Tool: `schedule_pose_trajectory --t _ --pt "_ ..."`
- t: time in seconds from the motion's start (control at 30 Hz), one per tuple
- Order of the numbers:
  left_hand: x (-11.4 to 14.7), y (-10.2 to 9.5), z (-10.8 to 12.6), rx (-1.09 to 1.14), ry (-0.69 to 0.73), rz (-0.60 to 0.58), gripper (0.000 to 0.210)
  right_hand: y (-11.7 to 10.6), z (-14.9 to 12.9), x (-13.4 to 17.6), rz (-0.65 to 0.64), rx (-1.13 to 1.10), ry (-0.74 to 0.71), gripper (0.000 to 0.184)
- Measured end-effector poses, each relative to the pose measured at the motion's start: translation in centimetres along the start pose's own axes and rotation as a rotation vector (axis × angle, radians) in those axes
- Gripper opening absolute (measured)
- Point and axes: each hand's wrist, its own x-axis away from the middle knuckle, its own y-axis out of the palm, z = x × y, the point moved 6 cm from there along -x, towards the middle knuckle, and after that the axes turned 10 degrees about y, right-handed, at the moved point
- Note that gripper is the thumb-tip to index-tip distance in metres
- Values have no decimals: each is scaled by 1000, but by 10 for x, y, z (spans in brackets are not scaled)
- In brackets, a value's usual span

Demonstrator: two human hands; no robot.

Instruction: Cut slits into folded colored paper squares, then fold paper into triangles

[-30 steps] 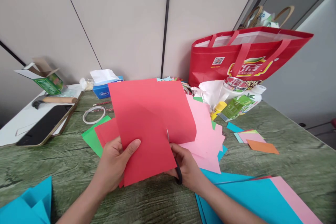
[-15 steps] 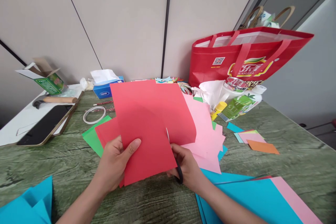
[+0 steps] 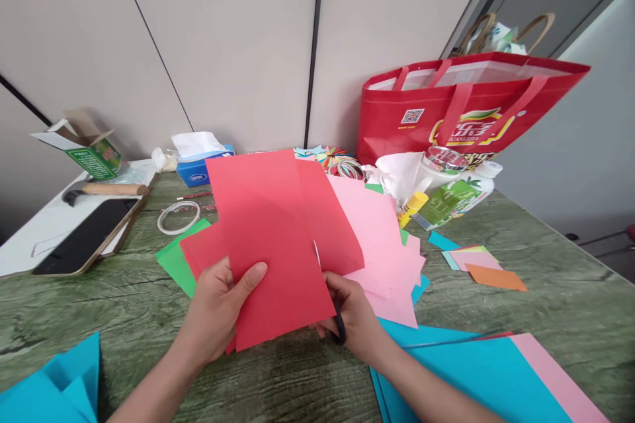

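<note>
Left hand (image 3: 218, 304) is pinching red sheet (image 3: 270, 231), long axis pointing toward far edge of table (image 3: 278, 386); right hand (image 3: 351, 307), nearer sheet's right side, is gripping scissors (image 3: 340, 329).

The red paper (image 3: 270, 231), partly cut, slants upward, with black-handled scissors (image 3: 340, 327) in its cut.

A plain red sheet (image 3: 268, 244) shows against a green wood-grained tabletop (image 3: 143, 307), with black-handled scissors (image 3: 340, 327) and pale pink paper (image 3: 380, 238) to its right and bright green paper (image 3: 173, 264) to its left. Beyond the sheet, rightward, a red bag (image 3: 384, 125) carries white-and-yellow lettering (image 3: 465, 131) and a pixel-patterned QR code (image 3: 412, 117).
</note>
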Motion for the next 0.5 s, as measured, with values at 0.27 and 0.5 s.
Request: schedule_pose_trajectory --t 0.27,0.5 --pt "0 2 0 17 -15 7 35 1 2 0 -1 -15 1 33" --pt "2 6 -5 25 -68 -48 34 0 -17 2 22 93 -161 40"
